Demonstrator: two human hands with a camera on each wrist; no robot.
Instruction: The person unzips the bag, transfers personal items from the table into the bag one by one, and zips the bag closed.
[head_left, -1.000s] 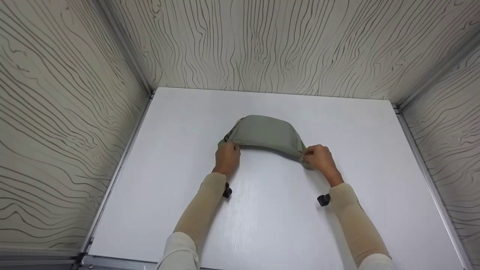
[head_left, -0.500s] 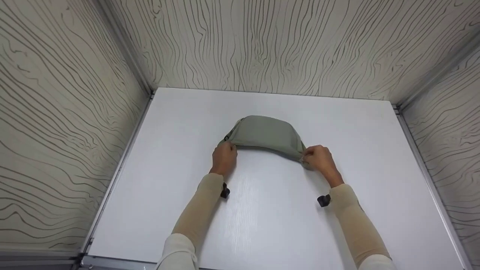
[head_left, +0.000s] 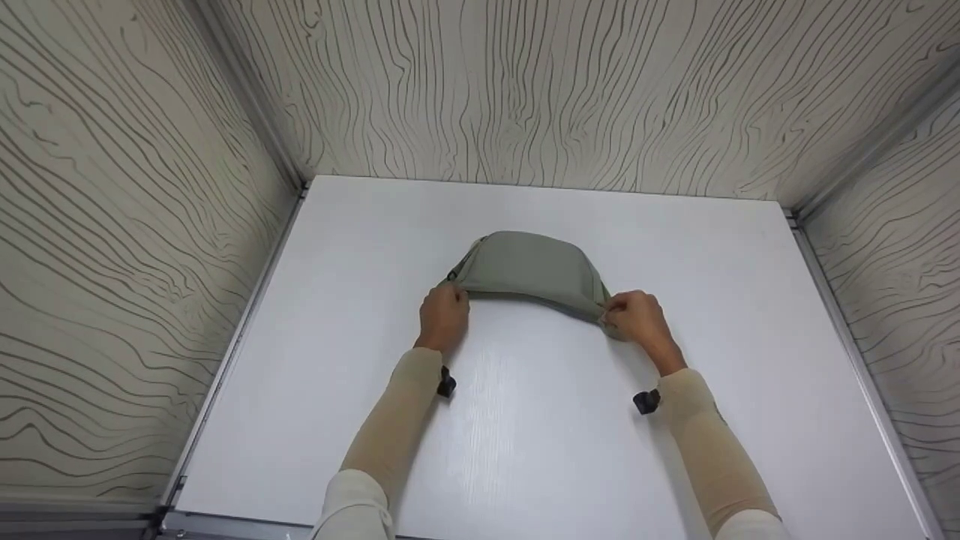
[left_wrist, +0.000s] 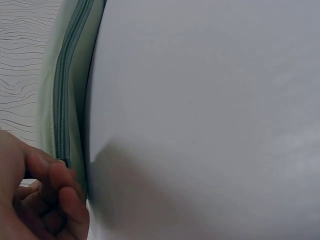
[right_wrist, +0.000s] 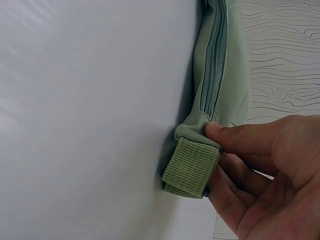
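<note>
A sage-green waist bag (head_left: 529, 264) lies on the white table, its rounded side toward the back wall. Along its near edge runs a zipper (left_wrist: 62, 100), its teeth closed where visible. At the zipper's left end, my left hand (head_left: 443, 318) pinches the bag with curled fingers; the fingers hide whether a zipper pull is between them. My right hand (head_left: 639, 322) pinches the opposite corner between thumb and fingers, beside a folded green webbing strap (right_wrist: 191, 167). In the right wrist view, the zipper's end sits right by the thumb.
The white tabletop (head_left: 540, 427) surrounds the bag. Wood-grain patterned panels (head_left: 480, 90) rise at the back and both sides, with metal framing (head_left: 247, 97) at their corners. A small black device (head_left: 646, 402) sits at each wrist.
My left hand has slid a little left and toward the bag's left end, along the near edge. My right hand keeps its pinch, and the bag has hardly moved.
</note>
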